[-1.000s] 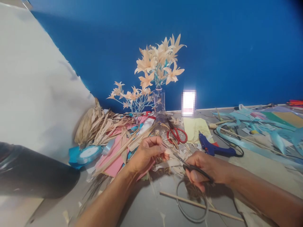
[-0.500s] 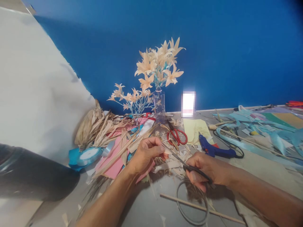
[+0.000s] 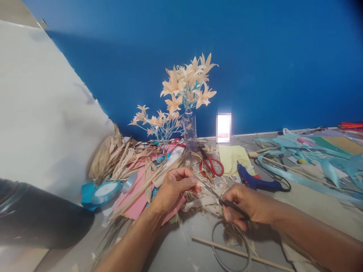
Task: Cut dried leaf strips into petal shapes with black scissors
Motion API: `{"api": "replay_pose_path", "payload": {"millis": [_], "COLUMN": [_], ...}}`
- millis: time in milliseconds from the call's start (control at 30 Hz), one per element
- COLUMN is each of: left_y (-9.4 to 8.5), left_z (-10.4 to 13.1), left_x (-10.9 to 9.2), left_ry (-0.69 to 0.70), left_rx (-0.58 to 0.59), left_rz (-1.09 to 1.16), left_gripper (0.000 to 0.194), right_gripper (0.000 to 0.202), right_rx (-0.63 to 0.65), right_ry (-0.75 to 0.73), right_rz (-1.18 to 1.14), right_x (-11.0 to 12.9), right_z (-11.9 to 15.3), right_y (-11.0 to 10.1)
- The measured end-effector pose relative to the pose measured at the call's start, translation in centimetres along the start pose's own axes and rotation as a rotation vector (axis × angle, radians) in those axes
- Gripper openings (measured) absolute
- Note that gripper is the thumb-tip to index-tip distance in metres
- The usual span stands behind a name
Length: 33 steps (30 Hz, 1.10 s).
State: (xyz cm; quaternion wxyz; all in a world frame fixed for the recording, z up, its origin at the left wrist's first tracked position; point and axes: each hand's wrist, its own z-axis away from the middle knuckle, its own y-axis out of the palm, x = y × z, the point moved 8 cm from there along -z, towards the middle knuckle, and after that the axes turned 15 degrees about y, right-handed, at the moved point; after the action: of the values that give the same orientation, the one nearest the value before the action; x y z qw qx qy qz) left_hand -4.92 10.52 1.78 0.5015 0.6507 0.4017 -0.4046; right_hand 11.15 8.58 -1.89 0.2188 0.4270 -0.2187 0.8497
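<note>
My right hand (image 3: 236, 206) is wrapped around the black handles of a pair of scissors (image 3: 208, 189), whose blades point up and left. My left hand (image 3: 181, 185) is closed in a pinch on a small pale piece of husk (image 3: 200, 183). The blade tips reach that piece, right beside my left fingertips. Pale husk scraps (image 3: 202, 202) lie beneath both hands. Just behind them rests another pair of scissors with red handles (image 3: 211, 166). A blue glue gun (image 3: 256, 179) lies beyond my right hand.
A glass vase (image 3: 190, 132) of cream flowers stands by the blue wall. Dried husks (image 3: 106, 156), pink paper (image 3: 133, 200) and a ribbon roll (image 3: 106, 192) lie left. A wire coil (image 3: 214, 247) and a thin stick (image 3: 266, 260) are in front. Blue ribbons (image 3: 300, 177) spread right.
The scissors' handles have shifted slightly, and the blades appear closer together at the pale piece. My left hand keeps its pinch. The view has tilted up a little.
</note>
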Motion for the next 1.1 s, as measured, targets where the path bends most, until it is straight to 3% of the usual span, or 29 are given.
{"api": "replay_pose_path", "payload": {"millis": [133,267,367,567,800,1100], "left_y": [0.3,1.3,2.3,3.7,4.1,3.8], "left_z": [0.0,0.6,1.1,1.9,2.3,2.1], "left_x": [0.7,2.4,3.4,4.8,5.5,4.3], "left_ry": [0.004,-0.079,-0.119,-0.174,-0.188,-0.073], "left_rx": [-0.056,-0.081,-0.081,-0.044,-0.025,0.058], "left_rz": [0.071,0.115,0.155,0.201,0.181,-0.123], "left_gripper": [0.024,0.030,0.032,0.027,0.026,0.022], "right_gripper": [0.047,0.045,0.044,0.037,0.028,0.023], "right_rx": [-0.135,-0.284,-0.350,-0.470,-0.479,-0.425], "right_ry": [0.012,-0.157,-0.214,-0.169,-0.179,-0.186], "right_rz": [-0.189,-0.401,-0.443,-0.385,-0.382,-0.336], "right_x": [0.5,1.4,1.4,1.4,1.9,2.0], "right_z": [-0.2,0.2,0.4,0.9,1.1,1.2], "right_y": [-1.1,-2.5,-2.9,-3.1,-3.1,-3.0]}}
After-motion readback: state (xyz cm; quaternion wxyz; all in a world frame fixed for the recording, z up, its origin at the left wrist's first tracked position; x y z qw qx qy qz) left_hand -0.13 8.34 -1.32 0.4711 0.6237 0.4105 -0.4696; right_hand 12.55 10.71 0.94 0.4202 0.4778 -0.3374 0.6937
